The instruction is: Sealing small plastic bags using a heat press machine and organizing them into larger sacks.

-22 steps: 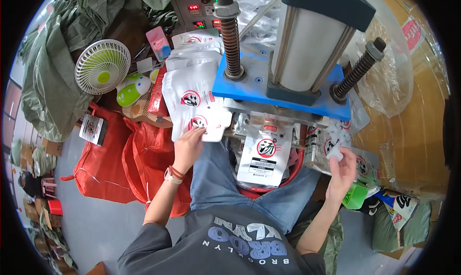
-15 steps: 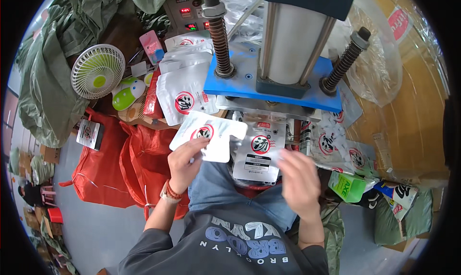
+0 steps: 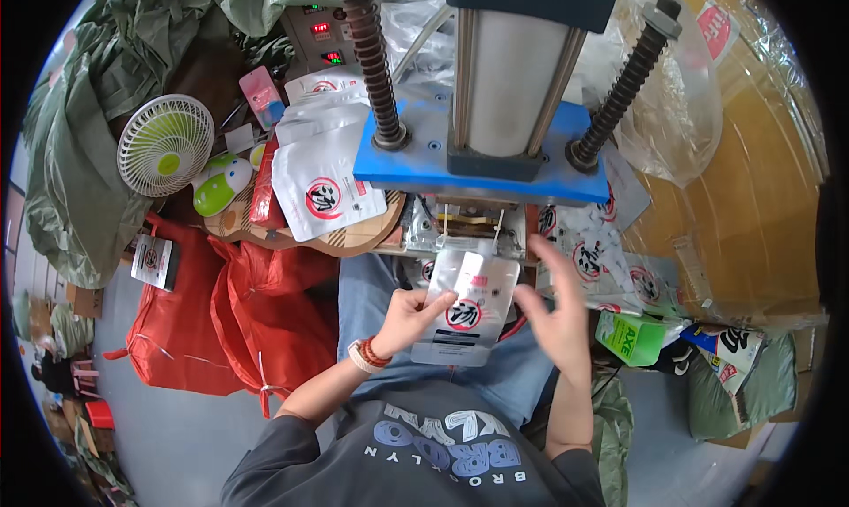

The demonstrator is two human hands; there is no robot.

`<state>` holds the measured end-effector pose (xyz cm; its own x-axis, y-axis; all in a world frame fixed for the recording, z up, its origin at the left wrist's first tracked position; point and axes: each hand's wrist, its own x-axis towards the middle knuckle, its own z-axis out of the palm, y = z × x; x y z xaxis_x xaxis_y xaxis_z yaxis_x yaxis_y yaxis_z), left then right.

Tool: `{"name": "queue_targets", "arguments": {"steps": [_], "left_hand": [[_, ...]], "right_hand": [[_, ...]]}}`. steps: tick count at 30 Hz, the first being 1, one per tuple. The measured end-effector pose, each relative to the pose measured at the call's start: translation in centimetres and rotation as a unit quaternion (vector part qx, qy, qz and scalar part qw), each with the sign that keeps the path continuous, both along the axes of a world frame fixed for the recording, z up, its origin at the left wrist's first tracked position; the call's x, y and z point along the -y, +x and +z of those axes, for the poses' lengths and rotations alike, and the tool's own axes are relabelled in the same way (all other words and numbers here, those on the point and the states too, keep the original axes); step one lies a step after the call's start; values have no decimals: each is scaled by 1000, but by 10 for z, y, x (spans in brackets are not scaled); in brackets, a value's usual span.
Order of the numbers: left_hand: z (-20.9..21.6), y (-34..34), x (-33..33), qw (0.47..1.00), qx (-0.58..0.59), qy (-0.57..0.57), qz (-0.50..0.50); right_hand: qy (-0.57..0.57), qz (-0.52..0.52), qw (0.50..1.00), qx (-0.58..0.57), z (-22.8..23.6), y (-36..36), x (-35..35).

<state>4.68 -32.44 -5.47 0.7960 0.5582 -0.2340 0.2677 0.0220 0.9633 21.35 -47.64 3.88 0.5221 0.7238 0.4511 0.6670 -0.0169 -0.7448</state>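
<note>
My left hand (image 3: 409,323) pinches a silvery-white pouch (image 3: 464,341) by its left side, thumb on the front, beside a round red-and-black emblem. The pouch hangs over my lap, in front of the lower part of the press. Past its right edge, my right hand (image 3: 559,317) is slightly blurred, with fingers spread and nothing in them. Above both hands stands the press, with a blue plate (image 3: 482,178), a grey cylinder (image 3: 500,82) and two spring-wound rods. Metal parts (image 3: 473,219) show in the gap beneath the plate, just beyond the pouch.
A fanned stack of similar pouches (image 3: 332,175) lies left of the press; more pouches (image 3: 588,255) lie at its right. Farther left are a small white fan (image 3: 168,144) and red sacks (image 3: 190,321). A green container (image 3: 632,337) and a large carton (image 3: 752,206) stand on the right.
My left hand has moved right, from near the stack to the front of the press. My right hand stays at the right. The press's spring rods stand taller above the blue plate; the view has shifted.
</note>
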Motion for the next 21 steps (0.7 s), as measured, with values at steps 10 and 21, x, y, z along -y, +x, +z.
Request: {"name": "queue_targets", "arguments": {"steps": [10, 21], "left_hand": [[-14, 43, -36, 993, -11, -56, 101], [-32, -65, -115, 766, -107, 633, 27]], "right_hand": [[-268, -250, 922, 126, -106, 101, 16], [140, -135, 957, -215, -49, 30, 25]]}}
